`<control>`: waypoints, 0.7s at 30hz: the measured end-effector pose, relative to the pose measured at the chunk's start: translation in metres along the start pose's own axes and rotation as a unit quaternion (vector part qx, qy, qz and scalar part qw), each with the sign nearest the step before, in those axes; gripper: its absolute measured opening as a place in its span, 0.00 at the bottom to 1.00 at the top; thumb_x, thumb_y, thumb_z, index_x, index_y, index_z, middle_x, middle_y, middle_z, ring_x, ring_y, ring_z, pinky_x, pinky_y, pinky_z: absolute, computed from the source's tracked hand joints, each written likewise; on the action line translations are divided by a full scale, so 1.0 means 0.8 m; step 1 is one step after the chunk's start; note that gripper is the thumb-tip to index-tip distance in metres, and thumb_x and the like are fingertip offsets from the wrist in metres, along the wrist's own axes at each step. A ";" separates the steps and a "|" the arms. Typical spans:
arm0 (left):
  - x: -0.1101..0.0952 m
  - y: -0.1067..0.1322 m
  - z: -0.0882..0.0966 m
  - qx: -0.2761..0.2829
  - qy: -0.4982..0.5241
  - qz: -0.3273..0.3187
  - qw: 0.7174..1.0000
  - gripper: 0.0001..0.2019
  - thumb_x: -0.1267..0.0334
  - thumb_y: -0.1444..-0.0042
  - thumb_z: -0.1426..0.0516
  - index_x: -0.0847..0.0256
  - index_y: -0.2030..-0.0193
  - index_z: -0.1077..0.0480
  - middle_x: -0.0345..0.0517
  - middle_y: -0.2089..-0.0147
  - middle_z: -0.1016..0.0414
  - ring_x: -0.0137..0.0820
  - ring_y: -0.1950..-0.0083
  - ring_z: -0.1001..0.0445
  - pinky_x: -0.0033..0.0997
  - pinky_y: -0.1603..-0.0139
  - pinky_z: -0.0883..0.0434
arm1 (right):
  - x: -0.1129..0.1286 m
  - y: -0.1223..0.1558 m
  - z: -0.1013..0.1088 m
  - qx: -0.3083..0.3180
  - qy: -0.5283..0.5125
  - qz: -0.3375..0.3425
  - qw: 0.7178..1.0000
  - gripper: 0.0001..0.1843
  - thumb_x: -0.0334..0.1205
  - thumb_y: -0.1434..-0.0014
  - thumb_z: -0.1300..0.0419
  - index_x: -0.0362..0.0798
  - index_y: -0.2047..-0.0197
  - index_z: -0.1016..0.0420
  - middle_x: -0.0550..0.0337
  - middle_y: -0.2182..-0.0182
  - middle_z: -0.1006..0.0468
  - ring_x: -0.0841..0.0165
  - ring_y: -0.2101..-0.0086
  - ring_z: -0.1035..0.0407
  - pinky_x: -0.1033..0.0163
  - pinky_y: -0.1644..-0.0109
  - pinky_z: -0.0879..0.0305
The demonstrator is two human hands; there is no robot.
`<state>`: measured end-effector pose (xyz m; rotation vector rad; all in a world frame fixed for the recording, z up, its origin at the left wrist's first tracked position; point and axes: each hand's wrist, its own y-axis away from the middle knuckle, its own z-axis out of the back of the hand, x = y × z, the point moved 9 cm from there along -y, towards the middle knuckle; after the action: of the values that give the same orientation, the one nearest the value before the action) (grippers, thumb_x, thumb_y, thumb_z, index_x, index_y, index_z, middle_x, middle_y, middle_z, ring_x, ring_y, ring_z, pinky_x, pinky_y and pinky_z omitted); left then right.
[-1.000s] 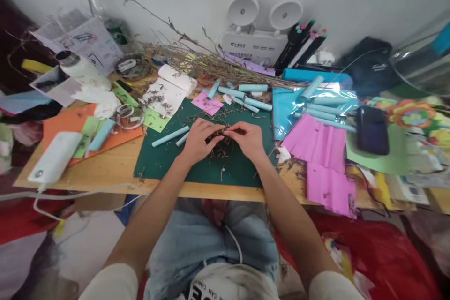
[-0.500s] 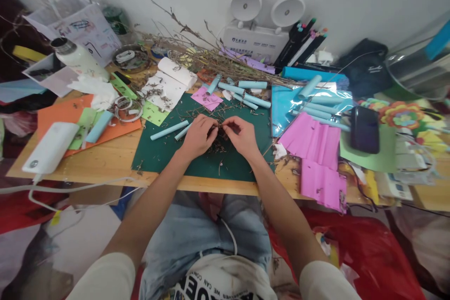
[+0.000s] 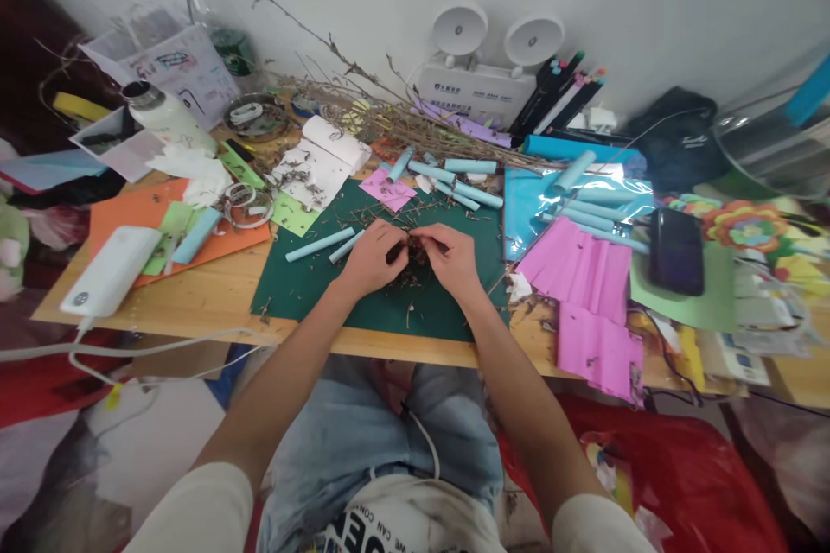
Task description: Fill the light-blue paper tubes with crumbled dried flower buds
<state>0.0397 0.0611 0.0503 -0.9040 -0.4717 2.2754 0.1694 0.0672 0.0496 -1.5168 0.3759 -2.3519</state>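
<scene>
Fingers: the thumb and forefinger of the left hand (image 3: 374, 261) and those of the right hand (image 3: 452, 259) appear pinched together on a small brown piece of dry plant matter (image 3: 411, 238). The fingertips of the two hands almost meet; the exact outline of the piece is too small to tell.

Work area: the piece is held above a loose pile of brown dry plant fragments (image 3: 408, 278) on a dark green rectangular mat (image 3: 304, 289). More fragments and thin stalks lie scattered on the mat.

Handling: the material looks brittle. Grip close to the intended break point, brace one hand, and apply a short twist with the other rather than a long pull. Keep both hands low over the pile so that crumbs land on the mat.

Surroundings: two pale blue rolled-paper tubes (image 3: 320, 244) lie beside the left hand, one partly hidden by it; keep the wrist clear of them. Beyond the hands, a pink square of paper (image 3: 392, 193) lies at the mat's far edge. Behind it, a bundle of long brown dry twigs (image 3: 441, 128) lies across the wooden surface (image 3: 194, 308). Creased magenta paper sheets (image 3: 593, 276) lie to the right, near the mat.
</scene>
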 end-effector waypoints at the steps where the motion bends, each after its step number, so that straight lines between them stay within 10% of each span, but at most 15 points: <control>1: 0.001 0.001 0.000 -0.004 -0.001 0.001 1.000 0.03 0.68 0.41 0.46 0.60 0.63 0.32 0.46 0.64 0.26 0.35 0.58 0.31 0.37 0.55 0.30 | 0.004 0.000 -0.003 0.011 -0.002 0.008 1.000 0.13 0.33 0.39 0.45 0.51 0.60 0.18 0.58 0.64 0.18 0.68 0.64 0.25 0.63 0.58 0.29; 21: 0.028 0.005 0.017 -0.068 0.029 0.069 0.995 0.08 0.70 0.38 0.46 0.60 0.56 0.26 0.48 0.56 0.23 0.33 0.53 0.25 0.37 0.48 0.28 | 0.007 -0.003 0.002 0.011 0.036 0.029 0.999 0.11 0.38 0.38 0.42 0.52 0.56 0.20 0.57 0.58 0.19 0.65 0.57 0.26 0.58 0.50 0.31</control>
<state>0.0158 0.0722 0.0471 -1.0990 -0.5592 2.3566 0.1685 0.0669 0.0562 -1.3946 0.4034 -2.3630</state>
